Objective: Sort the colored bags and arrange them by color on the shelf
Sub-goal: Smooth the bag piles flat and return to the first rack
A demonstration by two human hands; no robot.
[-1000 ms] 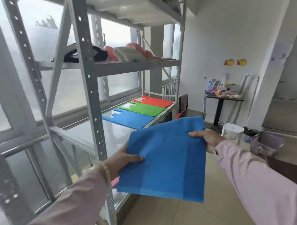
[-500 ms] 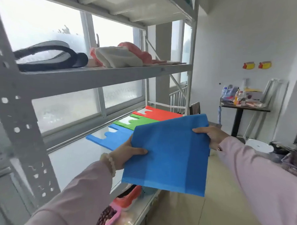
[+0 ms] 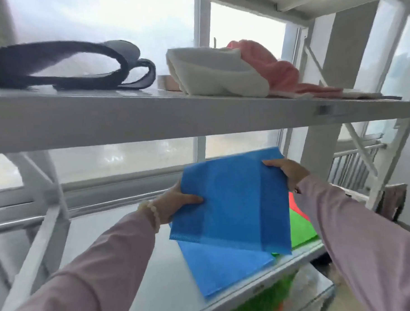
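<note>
Blue non-woven fabric, thin and faintly ribbed along its stitched lower hem, makes up the flat rectangular bag (image 3: 232,201) held just right of centre. The left hand (image 3: 175,203) pinches its 9 o'clock edge with the thumb on top. The right hand (image 3: 287,173) grips its corner at 1 o'clock, so both hands are clamped on the same bag, well apart. It hangs tilted over a second blue bag (image 3: 223,267) of the same cloth, which lies flat on the grey metal shelf (image 3: 110,265) toward 5 o'clock; whether the two touch cannot be told. A green bag (image 3: 301,231) and a sliver of a red bag (image 3: 293,203) show just beside them at 3 o'clock. A pale bead bracelet (image 3: 152,211) circles the left wrist over a soft pink sleeve. On the upper shelf (image 3: 150,117), a black webbing strap (image 3: 54,68) loops at 10 o'clock, a folded cream cloth (image 3: 214,75) sits at 12, and a fuzzy pink cloth (image 3: 277,67) lies against it. A small tag (image 3: 324,109) on that shelf's front edge is too blurred to read.
</note>
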